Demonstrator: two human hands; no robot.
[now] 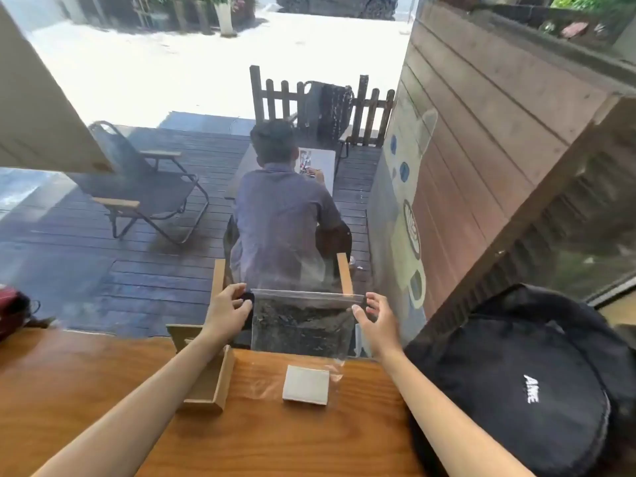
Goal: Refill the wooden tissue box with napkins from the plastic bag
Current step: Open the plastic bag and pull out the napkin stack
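A clear plastic zip bag (303, 325) is held upright above the far edge of the wooden table (275, 435). My left hand (229, 313) pinches its top left corner and my right hand (373, 320) grips its top right corner. A stack of pale napkins (305, 384) lies flat on the table, over the bag's lower end; whether it is inside the bag is unclear. The wooden tissue box (210, 383) stands open to the left of the napkins, partly hidden under my left forearm, with its lid (182, 333) raised behind.
A large black bag (530, 383) fills the right side of the table. A dark red object (10, 313) sits at the far left edge. Beyond a window, a person sits in a chair (282, 215) on a deck with a folding chair (144, 187).
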